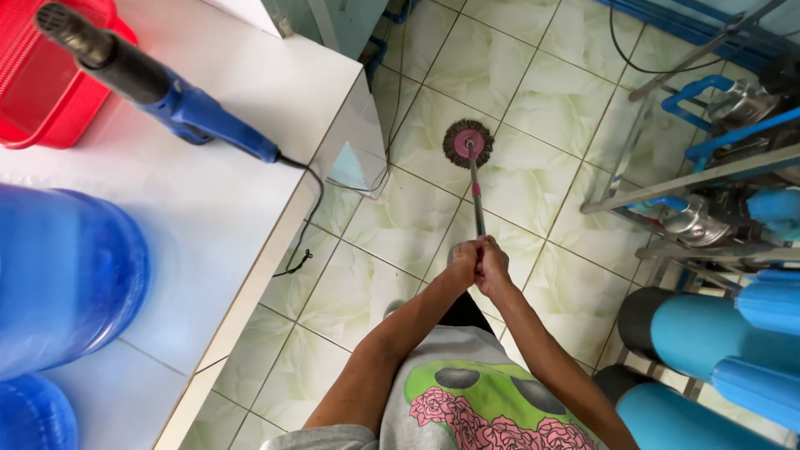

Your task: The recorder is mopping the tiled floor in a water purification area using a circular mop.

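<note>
left hand (pixel 462 260): wrapped tight on mop handle (pixel 476 196) | right hand (pixel 493 265): clenched on same handle, touching left | round mop head (pixel 467 143): pressed on tiled floor (pixel 550 100), beside white table (pixel 208 192)

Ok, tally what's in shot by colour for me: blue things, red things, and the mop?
Blue jugs on the counter: 2
Blue heat gun: 1
Blue tanks at right: 2
Red basket: 1
Mop, held in both hands: 1
Total: 7
Pipes and fittings on the rack are too cluttered to count.
</note>
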